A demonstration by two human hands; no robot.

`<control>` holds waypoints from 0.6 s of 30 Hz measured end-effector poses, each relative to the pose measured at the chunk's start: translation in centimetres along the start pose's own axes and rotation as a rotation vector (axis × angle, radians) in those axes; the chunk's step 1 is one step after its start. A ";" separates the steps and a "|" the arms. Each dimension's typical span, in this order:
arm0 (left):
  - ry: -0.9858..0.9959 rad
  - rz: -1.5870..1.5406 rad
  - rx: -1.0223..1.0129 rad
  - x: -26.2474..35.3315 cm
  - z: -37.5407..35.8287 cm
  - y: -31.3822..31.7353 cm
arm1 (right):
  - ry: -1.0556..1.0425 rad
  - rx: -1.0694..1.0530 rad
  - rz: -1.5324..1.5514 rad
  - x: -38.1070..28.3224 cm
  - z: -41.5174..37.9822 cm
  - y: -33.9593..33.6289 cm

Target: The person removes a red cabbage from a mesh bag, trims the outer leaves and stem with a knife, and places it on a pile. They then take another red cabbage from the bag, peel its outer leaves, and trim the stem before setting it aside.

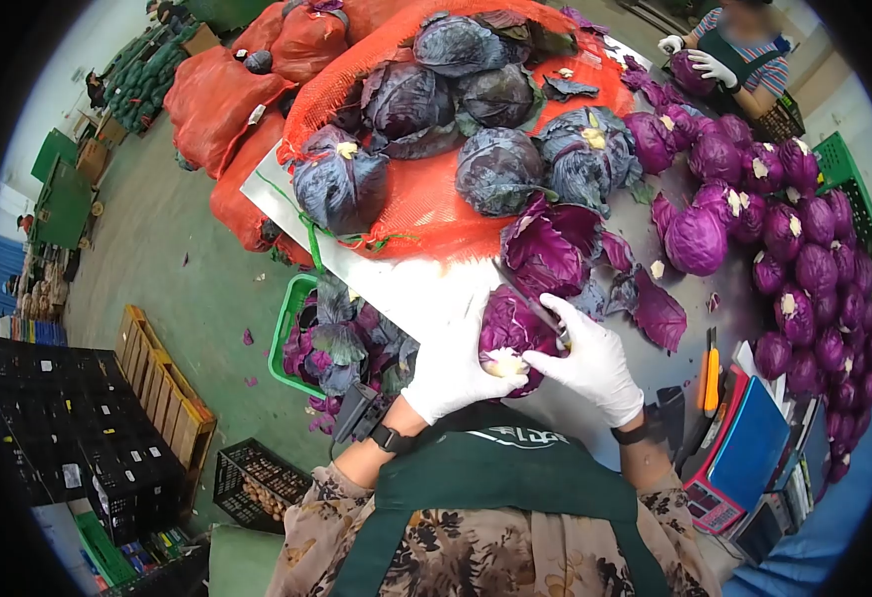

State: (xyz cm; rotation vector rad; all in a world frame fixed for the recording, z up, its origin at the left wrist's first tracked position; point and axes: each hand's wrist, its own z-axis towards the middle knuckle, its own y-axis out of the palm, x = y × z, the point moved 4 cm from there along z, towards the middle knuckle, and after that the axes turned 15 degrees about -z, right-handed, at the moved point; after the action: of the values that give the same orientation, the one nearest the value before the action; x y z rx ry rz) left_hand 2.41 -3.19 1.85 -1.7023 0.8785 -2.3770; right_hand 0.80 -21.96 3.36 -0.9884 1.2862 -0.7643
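Observation:
Both my hands wear white gloves and hold a purple cabbage (515, 323) at the table's near edge, its pale cut stem toward me. My left hand (456, 363) wraps round its left side. My right hand (590, 363) is at its right side, with a knife (533, 303) lying across the cabbage beside the fingers. Peeled purple leaves (545, 249) lie just beyond it. Farther back, several dark unpeeled cabbages (500, 169) rest on a red mesh bag (426, 214).
Peeled cabbages (814, 269) are heaped at the right. A yellow cutter (711, 378) stands by folders (749, 438) at the near right. A green crate (282, 348) of leaves stands left, below the table. A co-worker (749, 55) holds a cabbage at the back right.

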 end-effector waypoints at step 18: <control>-0.060 0.020 -0.048 1.0 0.0 0.7 | -0.005 0.120 0.096 1.9 1.6 -1.1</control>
State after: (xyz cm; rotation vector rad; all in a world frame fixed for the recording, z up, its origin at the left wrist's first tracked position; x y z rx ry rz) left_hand 1.89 -4.20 2.37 -1.7640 0.9463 -2.2976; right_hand 2.70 -23.86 3.60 -0.8260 1.2591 -0.7551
